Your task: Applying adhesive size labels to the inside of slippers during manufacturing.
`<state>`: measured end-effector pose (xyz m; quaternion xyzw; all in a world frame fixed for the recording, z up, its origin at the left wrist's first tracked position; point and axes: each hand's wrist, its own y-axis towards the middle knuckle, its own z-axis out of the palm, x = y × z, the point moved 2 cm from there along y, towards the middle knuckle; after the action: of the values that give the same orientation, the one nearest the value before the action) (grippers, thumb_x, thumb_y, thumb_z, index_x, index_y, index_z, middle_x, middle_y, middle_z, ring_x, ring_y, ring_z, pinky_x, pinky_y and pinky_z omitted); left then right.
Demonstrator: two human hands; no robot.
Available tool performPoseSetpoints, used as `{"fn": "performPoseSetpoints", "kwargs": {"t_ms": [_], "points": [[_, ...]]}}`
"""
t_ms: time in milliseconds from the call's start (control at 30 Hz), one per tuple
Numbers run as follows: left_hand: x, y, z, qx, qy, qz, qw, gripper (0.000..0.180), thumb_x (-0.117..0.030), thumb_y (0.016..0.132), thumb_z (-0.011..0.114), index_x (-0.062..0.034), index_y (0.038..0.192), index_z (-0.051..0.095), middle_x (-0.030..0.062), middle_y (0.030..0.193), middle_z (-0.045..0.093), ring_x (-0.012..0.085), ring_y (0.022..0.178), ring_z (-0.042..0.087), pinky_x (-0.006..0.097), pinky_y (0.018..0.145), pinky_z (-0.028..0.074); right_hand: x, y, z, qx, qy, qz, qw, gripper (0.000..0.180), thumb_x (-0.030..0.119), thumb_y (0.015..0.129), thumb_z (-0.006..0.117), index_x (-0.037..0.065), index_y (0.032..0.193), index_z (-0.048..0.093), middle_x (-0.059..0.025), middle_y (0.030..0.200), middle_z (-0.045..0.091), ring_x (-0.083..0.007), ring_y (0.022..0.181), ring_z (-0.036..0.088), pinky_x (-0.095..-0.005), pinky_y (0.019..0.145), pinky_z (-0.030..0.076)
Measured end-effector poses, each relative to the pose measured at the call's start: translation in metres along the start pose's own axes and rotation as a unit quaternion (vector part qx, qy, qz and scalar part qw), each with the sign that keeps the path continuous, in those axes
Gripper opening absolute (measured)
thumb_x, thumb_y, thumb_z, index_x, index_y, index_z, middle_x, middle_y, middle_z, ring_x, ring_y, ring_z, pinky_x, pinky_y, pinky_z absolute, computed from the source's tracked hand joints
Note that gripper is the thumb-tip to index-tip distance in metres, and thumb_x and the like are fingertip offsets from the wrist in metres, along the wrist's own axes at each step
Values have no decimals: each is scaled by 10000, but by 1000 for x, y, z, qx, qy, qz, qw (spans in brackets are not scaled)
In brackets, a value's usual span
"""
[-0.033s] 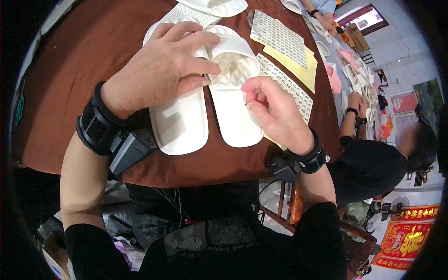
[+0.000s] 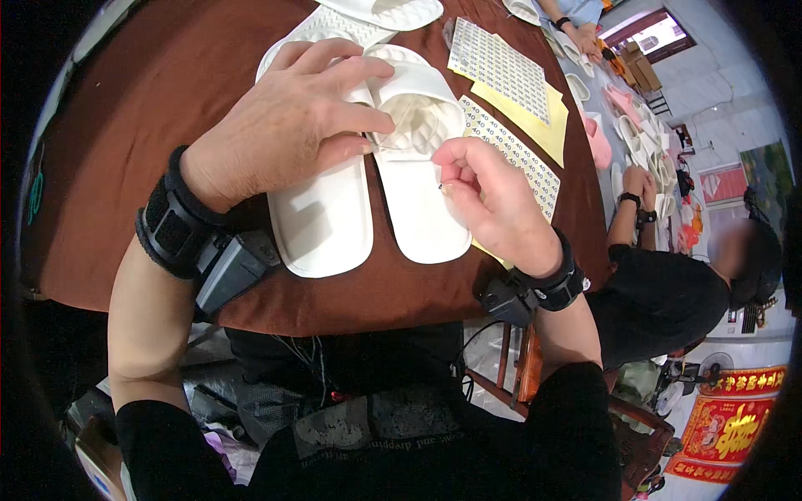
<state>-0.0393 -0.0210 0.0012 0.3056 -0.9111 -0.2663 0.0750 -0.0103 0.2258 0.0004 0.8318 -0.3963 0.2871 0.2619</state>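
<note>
A pair of white slide slippers lies sole-down before me, heels toward me: the left slipper (image 2: 322, 225) and the right slipper (image 2: 424, 213). My left hand (image 2: 288, 117) spreads over the left one's strap. Its index fingertip and thumb reach the strap opening of the right slipper, with a gap between them. Beside the right slipper's inner sole, my right hand (image 2: 497, 196) pinches a tiny piece with a dark mark, which looks like a small sticker (image 2: 441, 186). Fingers hide most of it.
Printed sticker sheets (image 2: 525, 163) and yellow backing paper (image 2: 555, 125) lie right of the slippers on the brown cloth (image 2: 159, 92). Another white slipper (image 2: 393, 12) sits at the far edge. A co-worker (image 2: 660, 284) works at the right near white and pink slippers (image 2: 597, 140).
</note>
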Motion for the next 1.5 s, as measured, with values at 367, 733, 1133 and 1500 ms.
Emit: {"fn": "performPoseSetpoints", "kwargs": {"t_ms": [367, 733, 1133, 1500], "points": [[0, 0, 1, -2, 10, 0, 1000, 303, -153, 711, 766, -182, 1011, 729, 38, 1372, 530, 321, 1274, 459, 500, 1046, 359, -2, 2, 2, 1, -31, 7, 1000, 218, -54, 911, 522, 12, 1116, 551, -17, 929, 533, -82, 820, 512, -229, 738, 446], [0, 0, 2, -5, 6, -4, 1000, 301, -155, 710, 768, -189, 1007, 732, 35, 1365, 535, 319, 1274, 458, 499, 1040, 363, 0, 0, 1, -8, -19, -21, 1000, 205, -56, 906, 552, 4, 1103, 555, -29, 921, 548, -89, 820, 530, -240, 742, 458], [-2, 1, 0, -20, 13, 1, 1000, 232, -188, 766, 757, -201, 998, 757, 37, 1326, 569, 301, 1248, 491, 475, 1034, 391, 0, 1, 4, -2, -9, 10, 1000, 144, -49, 924, 542, 5, 1058, 546, -14, 894, 526, -71, 791, 510, -225, 703, 440], [-2, 2, -2, -30, 13, 7, 999, 201, -204, 788, 749, -195, 988, 762, 39, 1283, 592, 287, 1217, 510, 450, 1017, 405, -5, -3, 1, -1, 93, 60, 994, 119, -11, 945, 566, 12, 1053, 524, 10, 857, 520, -56, 758, 494, -212, 676, 422]]}}
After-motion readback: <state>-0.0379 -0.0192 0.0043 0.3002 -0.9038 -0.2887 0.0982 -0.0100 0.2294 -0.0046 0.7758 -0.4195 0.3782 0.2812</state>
